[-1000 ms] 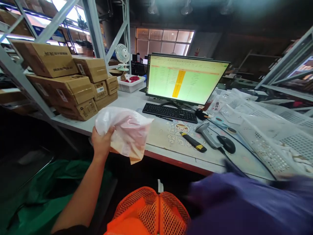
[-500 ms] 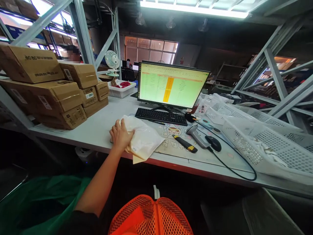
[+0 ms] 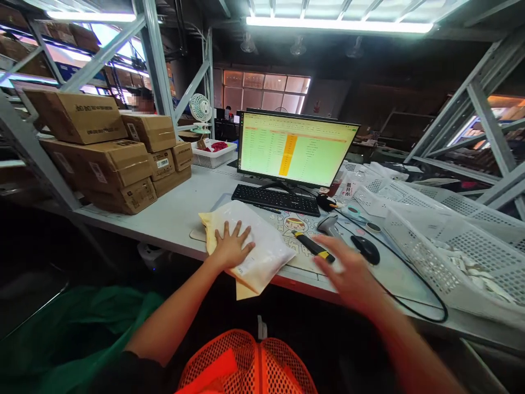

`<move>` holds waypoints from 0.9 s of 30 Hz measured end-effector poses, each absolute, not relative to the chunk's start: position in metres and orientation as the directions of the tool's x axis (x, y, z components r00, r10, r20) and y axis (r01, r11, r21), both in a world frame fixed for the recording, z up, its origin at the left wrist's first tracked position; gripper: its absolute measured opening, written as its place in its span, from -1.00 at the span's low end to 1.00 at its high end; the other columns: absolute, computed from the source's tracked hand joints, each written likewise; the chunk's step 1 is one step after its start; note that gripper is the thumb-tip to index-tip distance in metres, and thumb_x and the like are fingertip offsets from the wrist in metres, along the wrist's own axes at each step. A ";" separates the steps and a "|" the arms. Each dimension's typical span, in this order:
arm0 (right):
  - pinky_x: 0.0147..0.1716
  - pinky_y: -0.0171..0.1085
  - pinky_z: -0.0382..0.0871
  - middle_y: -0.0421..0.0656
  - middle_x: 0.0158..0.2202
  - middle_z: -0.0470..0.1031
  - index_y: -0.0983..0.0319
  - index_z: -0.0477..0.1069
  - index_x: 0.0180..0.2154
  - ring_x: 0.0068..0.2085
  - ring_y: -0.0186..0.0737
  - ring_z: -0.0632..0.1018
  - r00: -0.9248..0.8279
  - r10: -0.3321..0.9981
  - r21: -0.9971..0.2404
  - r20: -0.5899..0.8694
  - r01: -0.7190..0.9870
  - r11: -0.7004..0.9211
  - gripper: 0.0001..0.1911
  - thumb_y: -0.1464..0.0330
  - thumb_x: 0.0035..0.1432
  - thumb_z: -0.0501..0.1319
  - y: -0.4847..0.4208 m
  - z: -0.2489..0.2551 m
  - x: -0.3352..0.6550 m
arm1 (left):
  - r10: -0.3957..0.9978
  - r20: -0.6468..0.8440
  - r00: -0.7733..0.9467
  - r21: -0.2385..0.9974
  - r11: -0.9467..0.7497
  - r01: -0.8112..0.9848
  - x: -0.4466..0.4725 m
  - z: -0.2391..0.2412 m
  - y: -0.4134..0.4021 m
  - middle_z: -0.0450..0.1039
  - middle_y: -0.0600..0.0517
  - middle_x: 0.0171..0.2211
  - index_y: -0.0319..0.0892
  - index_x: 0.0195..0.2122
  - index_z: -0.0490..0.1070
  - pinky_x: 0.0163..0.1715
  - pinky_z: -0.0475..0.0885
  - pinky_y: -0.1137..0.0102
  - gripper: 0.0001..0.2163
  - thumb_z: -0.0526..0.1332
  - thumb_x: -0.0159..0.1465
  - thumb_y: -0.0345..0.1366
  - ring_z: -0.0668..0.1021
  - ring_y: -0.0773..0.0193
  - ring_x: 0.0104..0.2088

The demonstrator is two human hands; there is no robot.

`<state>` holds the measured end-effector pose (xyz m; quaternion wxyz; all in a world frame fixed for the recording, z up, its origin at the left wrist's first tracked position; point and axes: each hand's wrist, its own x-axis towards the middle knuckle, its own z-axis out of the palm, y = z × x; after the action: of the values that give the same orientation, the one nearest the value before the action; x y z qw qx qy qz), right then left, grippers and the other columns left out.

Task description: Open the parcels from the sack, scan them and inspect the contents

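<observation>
- The parcel (image 3: 256, 249), a soft white bag over a tan one, lies flat on the table (image 3: 176, 216) at its near edge, in front of the keyboard (image 3: 276, 199).
- Its long axis runs from the far left to the near right; the near corner hangs over the table edge, and a small label sits close to that end.
- The left hand (image 3: 230, 249) lies flat on the parcel's left part, fingers spread, palm down.
- The right hand (image 3: 348, 271) hovers open above the table edge, fingers loosely spread and blurred, holding nothing. It is near the knife (image 3: 314, 247) with its yellow end and the scanner (image 3: 328, 224); the mouse (image 3: 366, 249) lies just past it.
- White baskets (image 3: 447, 241) stand on the right; the nearest one holds loose pale scraps, too small to tell apart.
- A small white basket (image 3: 213, 156) far left of the monitor (image 3: 296, 149) holds something red.
- Brown boxes (image 3: 102, 153) are stacked on the left of the table.
- Half a second ago the right hand was out of view; now it is over the table.
- The left hand gripped the parcel's left edge then; now it lies further onto the bag.
- A second ago that hand held the parcel bunched in the air, off the table.
</observation>
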<state>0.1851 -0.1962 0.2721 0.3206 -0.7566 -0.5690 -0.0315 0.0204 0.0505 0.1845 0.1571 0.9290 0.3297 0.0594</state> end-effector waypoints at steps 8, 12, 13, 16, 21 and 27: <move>0.41 0.44 -0.34 -0.11 0.58 -0.32 0.02 -0.08 0.54 0.51 0.45 -0.32 0.247 0.961 -0.250 -0.122 0.930 -0.270 0.08 -0.18 0.17 0.29 -0.067 0.209 0.141 | 0.706 0.033 0.707 0.353 -0.670 0.653 -0.001 0.188 0.092 -0.09 -0.08 0.55 0.06 0.51 0.11 0.41 0.01 -0.26 -0.28 0.04 0.39 0.24 0.02 -0.34 0.51; 0.41 0.43 -0.39 -0.18 0.58 -0.39 -0.03 -0.16 0.54 0.51 0.41 -0.40 0.254 0.953 -0.279 -0.162 0.915 -0.291 0.12 -0.21 0.15 0.29 -0.079 0.206 0.152 | 0.787 0.003 0.617 0.290 -0.591 0.753 -0.018 0.180 0.132 -0.05 -0.17 0.54 -0.06 0.52 0.06 0.46 -0.11 -0.15 -0.26 -0.07 0.44 0.24 0.02 -0.20 0.53; 0.41 0.41 -0.39 -0.19 0.58 -0.39 -0.03 -0.15 0.54 0.51 0.40 -0.40 0.259 0.952 -0.280 -0.162 0.913 -0.296 0.12 -0.21 0.15 0.29 -0.081 0.206 0.153 | 0.782 -0.003 0.623 0.289 -0.596 0.749 -0.019 0.177 0.137 -0.07 -0.15 0.54 -0.06 0.53 0.05 0.47 -0.12 -0.13 -0.27 -0.09 0.45 0.23 0.00 -0.17 0.54; 0.41 0.42 -0.38 -0.20 0.58 -0.39 -0.05 -0.15 0.54 0.51 0.39 -0.39 0.265 0.954 -0.278 -0.144 0.914 -0.296 0.10 -0.19 0.16 0.28 -0.082 0.205 0.151 | 0.782 -0.008 0.623 0.281 -0.596 0.752 -0.020 0.172 0.140 -0.10 -0.14 0.54 -0.05 0.53 0.04 0.47 -0.11 -0.13 -0.26 -0.09 0.44 0.24 -0.02 -0.16 0.54; 0.40 0.44 -0.38 -0.18 0.58 -0.37 -0.03 -0.14 0.54 0.52 0.41 -0.36 0.265 0.954 -0.273 -0.140 0.916 -0.294 0.06 -0.17 0.20 0.26 -0.080 0.208 0.147 | 0.780 -0.013 0.626 0.284 -0.597 0.750 -0.020 0.177 0.134 -0.10 -0.13 0.54 -0.05 0.53 0.05 0.46 -0.08 -0.13 -0.25 -0.09 0.44 0.25 0.00 -0.17 0.54; 0.44 0.33 -0.17 -0.05 0.56 -0.14 0.11 0.07 0.51 0.53 0.37 -0.13 0.238 0.970 -0.333 -0.055 0.911 -0.243 -0.10 -0.08 0.29 0.22 -0.082 0.218 0.160 | 0.775 0.192 0.602 0.231 -0.632 0.740 -0.014 0.205 0.104 0.17 -0.23 0.46 -0.26 0.40 0.31 0.49 -0.02 0.01 -0.37 0.05 0.46 0.06 0.11 -0.15 0.51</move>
<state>0.1603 -0.0818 0.2180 0.1165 -0.7782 -0.6042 0.1257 -0.0135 0.1038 0.2046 0.0639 0.8927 0.4243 0.1377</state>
